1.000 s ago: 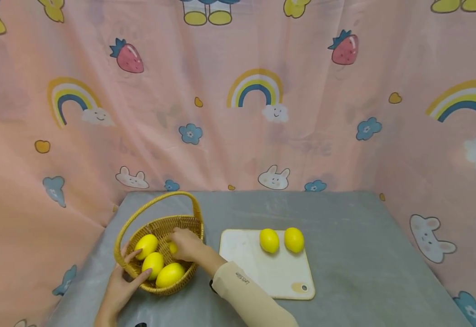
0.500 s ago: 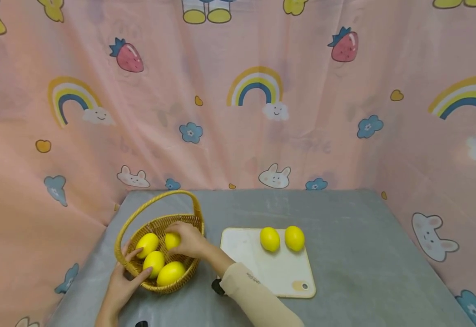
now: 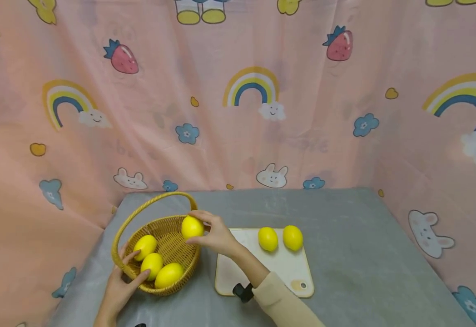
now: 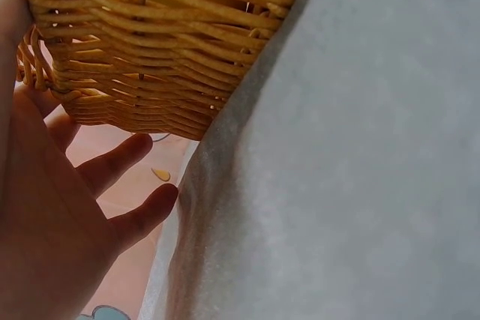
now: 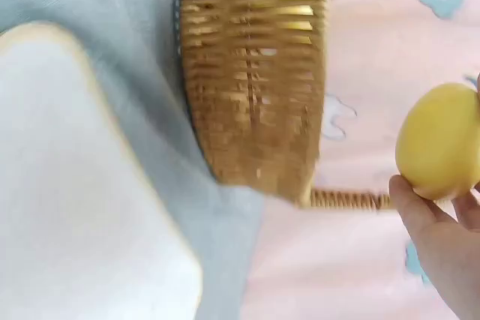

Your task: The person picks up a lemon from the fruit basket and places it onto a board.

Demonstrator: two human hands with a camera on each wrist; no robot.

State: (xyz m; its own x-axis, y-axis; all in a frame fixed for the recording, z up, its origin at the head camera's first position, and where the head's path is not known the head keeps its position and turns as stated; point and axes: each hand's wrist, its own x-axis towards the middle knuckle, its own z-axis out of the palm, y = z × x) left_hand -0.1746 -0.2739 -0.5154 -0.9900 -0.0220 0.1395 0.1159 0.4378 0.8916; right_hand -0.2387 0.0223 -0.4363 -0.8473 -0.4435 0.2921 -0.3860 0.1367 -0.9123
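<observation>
lemon [image 3: 192,227] above basket [image 3: 174,247] rim

bright yellow, smooth, oval; clamped between thumb and fingers of right hand [image 3: 218,234], near right foot of handle [image 3: 176,193]. at left rim, left hand [image 3: 118,286], thumb and a finger hooked over, outer fingers spread apart. inside, three lemons [image 3: 170,275]. narrow strip of table [image 3: 369,254] between basket and board [image 3: 289,265]; wider stretch rightward, bounded by curtain [image 3: 221,150].

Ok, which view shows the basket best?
The head view: the basket appears nearly whole, with its handle and three lemons inside. The left wrist view shows only part of its woven outside; the right wrist view, one side and bits of handle.
</observation>
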